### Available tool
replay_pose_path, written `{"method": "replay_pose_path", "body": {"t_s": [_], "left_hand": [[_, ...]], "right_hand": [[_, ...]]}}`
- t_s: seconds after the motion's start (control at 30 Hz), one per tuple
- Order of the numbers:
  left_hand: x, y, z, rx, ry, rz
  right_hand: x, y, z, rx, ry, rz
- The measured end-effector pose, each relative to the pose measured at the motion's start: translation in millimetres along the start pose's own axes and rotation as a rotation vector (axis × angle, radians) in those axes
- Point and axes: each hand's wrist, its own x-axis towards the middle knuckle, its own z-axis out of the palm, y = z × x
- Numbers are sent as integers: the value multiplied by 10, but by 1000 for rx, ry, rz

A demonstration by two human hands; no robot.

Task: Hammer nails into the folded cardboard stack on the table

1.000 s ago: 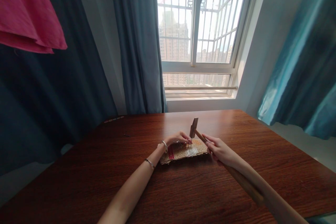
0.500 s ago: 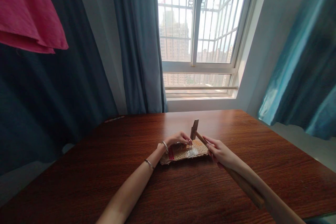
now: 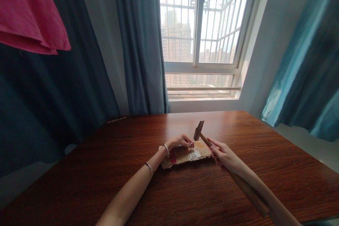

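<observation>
A flat piece of board [image 3: 202, 149], dotted with small holes, lies on the table with ragged layered edges, a red strip at its left and a whitish patch at the front. Over its back part, my left hand [image 3: 180, 141] pinches a thin nail [image 3: 192, 147] held upright against the board; the fingers partly hide it. My right hand [image 3: 222, 154] is wrapped around the wooden handle of a hammer [image 3: 198, 130]. The hammer's metal head hovers just above and right of the left fingertips, apart from the nail. The handle's end runs back under the right forearm.
The brown wooden table [image 3: 169, 197] extends on all sides of the board. A small dark thin item [image 3: 129, 135] lies at back left. Blue curtains [image 3: 140, 60] and a barred window [image 3: 196, 35] stand behind; pink cloth [image 3: 31, 17] hangs at upper left.
The hammer head has shifted slightly right, away from the left fingertips, and tilted more. My left hand keeps its pinch in nearly the same place.
</observation>
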Motion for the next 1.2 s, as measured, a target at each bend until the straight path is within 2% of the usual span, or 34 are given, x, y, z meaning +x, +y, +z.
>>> {"method": "replay_pose_path", "body": {"t_s": [0.27, 0.53, 0.73, 1.03, 1.2], "left_hand": [[-41, 106, 31, -33, 19, -5], [-12, 69, 42, 32, 45, -20], [20, -19, 32, 16, 17, 43], [4, 11, 47, -37, -4, 24], [-13, 44, 54, -40, -12, -9]], "right_hand": [[-25, 73, 64, 76, 53, 4], [-9, 153, 61, 68, 81, -3], [-35, 129, 46, 49, 40, 24], [-22, -69, -20, -31, -20, 37], [10, -96, -49, -60, -77, 48]]}}
